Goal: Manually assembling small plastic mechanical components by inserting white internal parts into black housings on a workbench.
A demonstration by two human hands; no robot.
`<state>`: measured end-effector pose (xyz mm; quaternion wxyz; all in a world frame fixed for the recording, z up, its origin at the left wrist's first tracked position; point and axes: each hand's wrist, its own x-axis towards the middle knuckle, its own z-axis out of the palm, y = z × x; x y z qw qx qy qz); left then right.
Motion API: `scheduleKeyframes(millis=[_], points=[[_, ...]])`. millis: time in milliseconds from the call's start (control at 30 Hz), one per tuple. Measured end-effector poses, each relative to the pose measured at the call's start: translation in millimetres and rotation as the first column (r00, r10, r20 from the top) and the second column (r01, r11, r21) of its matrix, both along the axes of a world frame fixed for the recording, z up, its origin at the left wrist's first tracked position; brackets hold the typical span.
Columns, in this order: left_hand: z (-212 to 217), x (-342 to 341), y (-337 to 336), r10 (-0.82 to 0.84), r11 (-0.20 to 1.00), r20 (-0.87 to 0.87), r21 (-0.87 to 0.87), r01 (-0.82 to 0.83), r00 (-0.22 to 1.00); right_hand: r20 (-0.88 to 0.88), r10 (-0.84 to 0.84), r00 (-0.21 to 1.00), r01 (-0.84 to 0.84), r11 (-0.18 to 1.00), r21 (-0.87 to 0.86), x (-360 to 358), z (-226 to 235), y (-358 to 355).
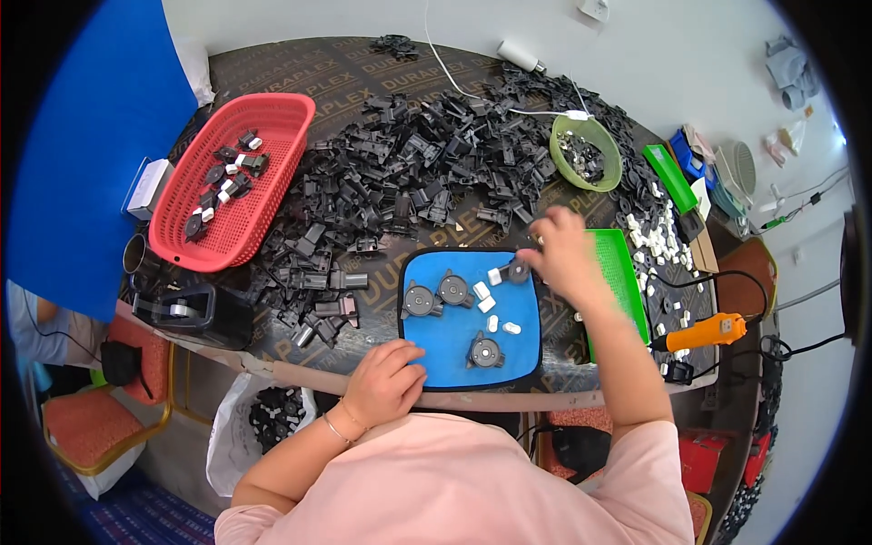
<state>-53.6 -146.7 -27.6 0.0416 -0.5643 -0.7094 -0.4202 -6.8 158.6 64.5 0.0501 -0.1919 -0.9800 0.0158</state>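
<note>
A blue mat [445, 350] with a black border lies in front of me. On it are several round black plastic housings, one of them [486, 352] near the front right, and several small white plastic pieces [493, 322]. My left hand [389, 380] rests at the mat's left front edge, fingers curled in; the inside of the curl is hidden. Over the mat's far right corner, my right hand [568, 259] has thumb and fingers drawn together, slightly blurred. A round black part [518, 271] sits right by its fingertips; what is pinched, if anything, is too small to name.
A large heap of black plastic parts [400, 168] covers the table beyond the mat. Around it stand a red basket [295, 136], a yellow-green bowl [613, 177] and a green tray [627, 291]. An orange-handled tool [704, 333] and scattered white pieces [663, 241] are at the right.
</note>
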Motion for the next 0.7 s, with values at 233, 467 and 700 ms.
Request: scheduleKeyframes(millis=[233, 467, 700], points=[[-0.1, -0.1, 2.3, 0.006, 1.000, -0.005, -0.014, -0.007, 1.000, -0.039, 0.596, 0.802, -0.563, 0.732, -0.383, -23.0, -33.8, -41.7], [-1.3, 0.8, -0.2, 0.015, 0.999, 0.002, 0.030, -0.015, 1.000, -0.195, 0.354, 0.915, -0.404, 0.820, -0.405, -13.6, -29.5, -27.4], [-2.0, -0.3, 0.2, -0.001, 1.000, -0.012, -0.002, 0.001, 1.000, 0.071, -0.178, 0.982, 0.173, 0.663, -0.728, 38.3, -27.5, -7.5]])
